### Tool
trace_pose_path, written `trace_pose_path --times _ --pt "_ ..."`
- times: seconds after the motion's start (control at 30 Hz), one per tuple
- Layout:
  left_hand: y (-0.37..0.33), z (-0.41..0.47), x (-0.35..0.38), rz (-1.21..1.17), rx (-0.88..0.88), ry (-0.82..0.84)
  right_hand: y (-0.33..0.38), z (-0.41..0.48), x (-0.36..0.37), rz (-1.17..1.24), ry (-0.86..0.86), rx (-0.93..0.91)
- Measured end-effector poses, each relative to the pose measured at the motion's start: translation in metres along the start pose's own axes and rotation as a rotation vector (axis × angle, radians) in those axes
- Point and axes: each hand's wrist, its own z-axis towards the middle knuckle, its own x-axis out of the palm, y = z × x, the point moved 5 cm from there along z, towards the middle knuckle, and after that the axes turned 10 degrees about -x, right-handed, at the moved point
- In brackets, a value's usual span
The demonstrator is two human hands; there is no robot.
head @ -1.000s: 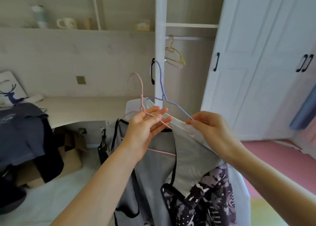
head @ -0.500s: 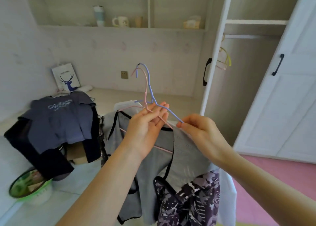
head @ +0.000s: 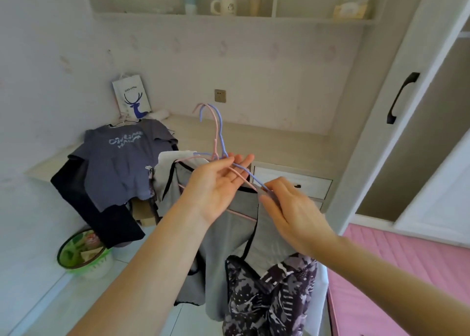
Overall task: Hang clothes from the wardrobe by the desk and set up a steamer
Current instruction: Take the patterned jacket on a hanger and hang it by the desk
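the head has turned left since the earlier frame, so the wardrobe [head: 376, 132] sits further toward the right edge and its rail is out of sight, and the left hand [head: 218, 185] has opened flatter. its palm faces the camera with the fingers nearly straight, and the thin wires of two hangers lie across them; i cannot tell whether the thumb pins them. the right hand [head: 290, 208] curls its fingertips in a pinch on the sloping arm of the blue hanger [head: 221, 134], where it meets cloth. the pink hanger [head: 215, 142] runs just beside the blue one, their rounded hooks overlapping above the hands.

a smooth grey garment [head: 223, 239] with narrow black edging hangs from the hangers, and a purple and black patterned garment [head: 267, 292] hangs low in front of it, cut off at the bottom edge. which hanger carries which is hard to make out.

behind them a dark blue t-shirt [head: 117, 162] with pale lettering hangs off the pale wood-grain tabletop [head: 279, 142], over black cloth. a round green basin [head: 81, 254] on the floor is partly hidden by that cloth.
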Motion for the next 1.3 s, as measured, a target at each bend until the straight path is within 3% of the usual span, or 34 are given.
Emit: trace_pose_path --times 0.17,0.6,0.87,0.97,1.13,1.2,1.3 --pt "-0.03 0.014 -0.03 0.051 0.029 -0.036 0.01 0.035 0.036 -0.299 0.009 -0.106" --pt "-0.093 0.081 -0.081 0.103 0.055 -0.109 -0.031 0.137 0.122 -0.284 -0.049 -0.16" --pt "-0.163 0.138 -0.114 0.57 0.062 -0.202 -0.09 0.231 0.147 -0.113 -0.129 -0.171" --pt "-0.202 0.146 -0.128 0.779 0.228 -0.378 -0.111 0.268 0.156 -0.06 -0.101 -0.192" --pt "-0.256 0.151 -0.167 1.263 0.73 -0.828 -0.131 0.32 0.169 -0.035 -0.07 -0.251" --pt "-0.27 0.157 -0.184 1.364 0.771 -0.912 -0.137 0.338 0.175 -0.032 -0.063 -0.262" --pt "-0.284 0.174 -0.208 1.485 0.728 -0.882 -0.143 0.363 0.184 0.0 -0.048 -0.264"
